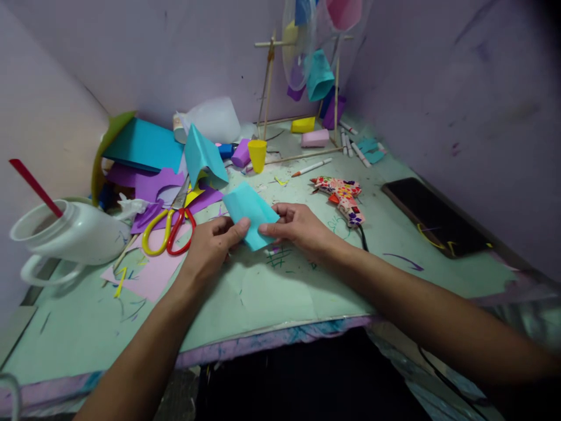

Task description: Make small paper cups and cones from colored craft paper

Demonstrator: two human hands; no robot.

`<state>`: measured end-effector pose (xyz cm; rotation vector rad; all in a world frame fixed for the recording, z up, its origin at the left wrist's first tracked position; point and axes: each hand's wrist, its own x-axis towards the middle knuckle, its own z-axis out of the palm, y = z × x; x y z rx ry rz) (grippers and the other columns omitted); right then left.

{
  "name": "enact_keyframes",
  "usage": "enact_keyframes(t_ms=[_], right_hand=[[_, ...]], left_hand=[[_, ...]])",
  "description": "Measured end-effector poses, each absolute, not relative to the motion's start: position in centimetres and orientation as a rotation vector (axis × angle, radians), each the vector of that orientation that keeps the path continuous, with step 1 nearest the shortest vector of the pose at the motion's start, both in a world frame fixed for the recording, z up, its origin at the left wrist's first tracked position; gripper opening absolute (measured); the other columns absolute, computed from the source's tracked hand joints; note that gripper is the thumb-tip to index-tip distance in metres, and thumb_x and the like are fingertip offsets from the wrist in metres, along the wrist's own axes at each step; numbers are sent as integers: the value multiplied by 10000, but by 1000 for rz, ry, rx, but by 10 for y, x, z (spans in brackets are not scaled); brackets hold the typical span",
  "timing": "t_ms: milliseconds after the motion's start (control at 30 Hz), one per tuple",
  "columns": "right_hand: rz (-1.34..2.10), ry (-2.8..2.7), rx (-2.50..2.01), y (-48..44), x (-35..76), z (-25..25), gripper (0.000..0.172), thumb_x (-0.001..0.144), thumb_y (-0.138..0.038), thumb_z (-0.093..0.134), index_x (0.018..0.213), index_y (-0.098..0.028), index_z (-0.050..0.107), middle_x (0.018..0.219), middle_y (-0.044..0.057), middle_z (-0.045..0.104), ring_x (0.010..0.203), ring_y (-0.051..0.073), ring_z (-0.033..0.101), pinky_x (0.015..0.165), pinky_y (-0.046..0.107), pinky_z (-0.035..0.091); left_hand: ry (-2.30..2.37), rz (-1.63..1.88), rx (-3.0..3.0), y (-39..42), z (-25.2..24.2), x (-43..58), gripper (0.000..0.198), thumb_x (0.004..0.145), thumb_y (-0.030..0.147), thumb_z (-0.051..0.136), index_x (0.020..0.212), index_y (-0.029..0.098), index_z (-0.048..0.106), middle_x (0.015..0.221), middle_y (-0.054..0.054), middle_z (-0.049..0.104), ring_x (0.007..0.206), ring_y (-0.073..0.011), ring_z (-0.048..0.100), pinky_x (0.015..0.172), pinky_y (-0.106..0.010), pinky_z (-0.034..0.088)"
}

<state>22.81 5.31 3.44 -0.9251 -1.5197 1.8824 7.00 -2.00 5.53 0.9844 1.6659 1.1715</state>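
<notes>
Left hand (215, 238) and right hand (298, 225) pinch turquoise paper (249, 206) right of the scissors (179, 201); a floral glue gun (342, 192) lies farther right.

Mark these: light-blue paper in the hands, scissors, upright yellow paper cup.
Light-blue paper (249, 208): head view, middle of its upper face.
Scissors (180, 198): head view, metal blades just above the handles.
Yellow paper cup (258, 156): head view, middle of its side wall.

The left hand (221, 237) and right hand (295, 225) are bare, as are the slender left forearm (153, 333) and right forearm (416, 298), the latter fading into darkness at the corner. Black-looking clothing (307, 377) shows between them, its fabric lost in shadow.
</notes>
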Motion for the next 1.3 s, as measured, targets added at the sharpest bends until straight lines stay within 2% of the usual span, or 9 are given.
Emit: enact_keyframes(t_ms=[100,167,300,367,567,867,1133,1200,1300], right_hand=[[1802,-1653,-809,52,228,33,157,637,-183,695,761,-179,599,694,-9,644,638,134,602,614,247,483],[1694,-1763,-779,52,229,32,183,642,-158,688,805,-179,607,771,2,663,711,155,621,672,271,492],[1408,-1914,-706,50,232,37,331,657,-172,717,969,-192,610,969,30,673,895,198,623,823,326,478],[1270,-1930,-683,49,234,41,328,664,-183,725,973,-202,618,986,28,675,941,201,612,878,335,452],[1232,-1886,-724,48,236,44,244,642,-186,754,864,-205,655,909,24,701,904,211,634,870,345,458],[1245,-1922,-660,49,239,47,329,654,-251,758,959,-184,655,980,68,698,930,224,626,863,362,462],[1271,-1849,-650,48,240,47,193,694,-271,733,872,-203,710,882,52,729,872,228,655,843,372,477],[1306,-1824,-648,49,240,46,252,656,-297,766,885,-209,710,910,54,721,904,237,642,871,387,461],[1515,-1706,-563,52,241,43,503,578,-369,816,1038,-224,672,1059,69,680,998,258,600,900,412,436]], left_hand=[[1593,1314,1137,-22,57,70,269,620,347,773,802,167,690,718,-12,673,610,-140,579,538,-220,444],[1574,1340,1249,-24,58,72,280,630,292,768,881,193,694,830,-10,692,732,-167,606,651,-246,475],[1693,1316,1471,-28,58,78,254,647,216,754,894,233,696,852,13,677,754,-157,587,658,-231,459],[1707,1314,1494,-29,58,80,255,642,193,755,887,237,702,853,11,675,747,-156,582,656,-231,454],[1671,1328,1409,-30,57,80,313,635,180,751,940,219,694,846,-6,675,712,-162,568,644,-250,451],[1634,1297,1401,-32,55,80,211,723,299,708,911,216,658,858,-12,657,774,-176,595,703,-268,471],[1517,1315,1306,-30,56,81,261,702,264,728,945,204,655,891,-11,667,815,-181,602,718,-258,473],[1426,1374,1176,-29,57,81,279,665,223,765,921,186,663,868,-12,673,798,-168,598,700,-238,467],[1201,1472,934,-27,57,78,295,595,225,816,840,160,664,745,1,655,678,-134,572,603,-213,456]])
